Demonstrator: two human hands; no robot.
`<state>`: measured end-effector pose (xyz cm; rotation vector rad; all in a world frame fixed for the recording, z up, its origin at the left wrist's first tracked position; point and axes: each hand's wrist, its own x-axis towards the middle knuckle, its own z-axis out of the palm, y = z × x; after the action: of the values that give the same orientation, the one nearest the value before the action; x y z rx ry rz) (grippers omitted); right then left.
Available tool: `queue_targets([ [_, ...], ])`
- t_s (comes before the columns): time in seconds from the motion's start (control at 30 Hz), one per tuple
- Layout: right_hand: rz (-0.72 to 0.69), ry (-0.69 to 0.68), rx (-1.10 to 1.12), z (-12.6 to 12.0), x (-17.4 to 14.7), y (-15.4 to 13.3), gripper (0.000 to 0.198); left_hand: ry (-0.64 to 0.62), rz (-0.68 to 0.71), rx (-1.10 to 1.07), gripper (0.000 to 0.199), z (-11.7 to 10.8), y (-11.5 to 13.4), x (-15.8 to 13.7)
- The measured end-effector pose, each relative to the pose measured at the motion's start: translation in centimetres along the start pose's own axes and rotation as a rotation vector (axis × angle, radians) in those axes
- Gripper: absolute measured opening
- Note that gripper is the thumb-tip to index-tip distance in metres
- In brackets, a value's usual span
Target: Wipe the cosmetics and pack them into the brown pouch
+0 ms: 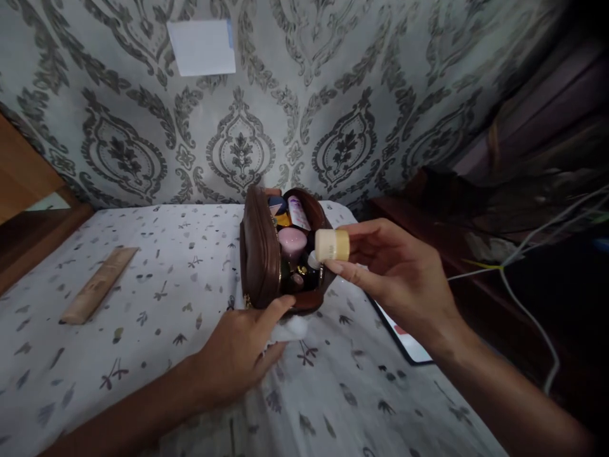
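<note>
A brown makeup bag [259, 251] stands unzipped on the bed, packed with several cosmetics. Among them are a pink rounded item [292, 242] and a white tube with purple print [298, 212]. My right hand [404, 273] pinches a small cream jar [332, 245] with a gold lid, tilted on its side above the bag's right edge. At the bag's near edge, my left hand [242, 346] grips the rim with its fingers. A white, soft-edged thing [292, 329] shows beside those fingers; its kind is unclear.
To the left lies a tan squeeze tube [99, 285] on the patterned sheet [181, 279]. A tablet or phone [404, 336] is partly hidden behind my right arm. White cables [528, 317] hang at right. A patterned wall [295, 127] rises behind the bag.
</note>
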<state>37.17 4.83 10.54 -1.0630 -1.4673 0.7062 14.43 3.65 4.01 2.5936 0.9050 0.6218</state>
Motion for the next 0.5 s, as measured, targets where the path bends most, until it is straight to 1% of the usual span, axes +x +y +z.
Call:
queue_targets([
  [0.1, -0.053, -0.085, -0.173, -0.2, 1.5, 0.9, 0.036, 0.070, 0.102, 0.097, 0.043, 0.4, -0.4, -0.2],
  [0.17, -0.101, -0.135, -0.307, -0.5, 2.2, 1.2, 0.032, 0.106, 0.141, 0.157, 0.040, 0.5, -0.4, -0.1],
  [0.3, -0.225, -0.254, -0.553, -1.1, 3.3, 1.4, 0.020, 0.148, 0.147, 0.257, 0.034, 0.8, -0.3, 0.0],
  [0.4, -0.307, -0.366, -0.645, -1.0, 3.7, 1.3, 0.017, 0.143, 0.148, 0.264, 0.035, 1.1, -0.5, 0.0],
  [0.5, -0.347, -0.446, -0.707, -0.3, 3.6, 1.2, 0.014, 0.129, 0.145, 0.248, 0.037, 1.2, -0.5, 0.0],
])
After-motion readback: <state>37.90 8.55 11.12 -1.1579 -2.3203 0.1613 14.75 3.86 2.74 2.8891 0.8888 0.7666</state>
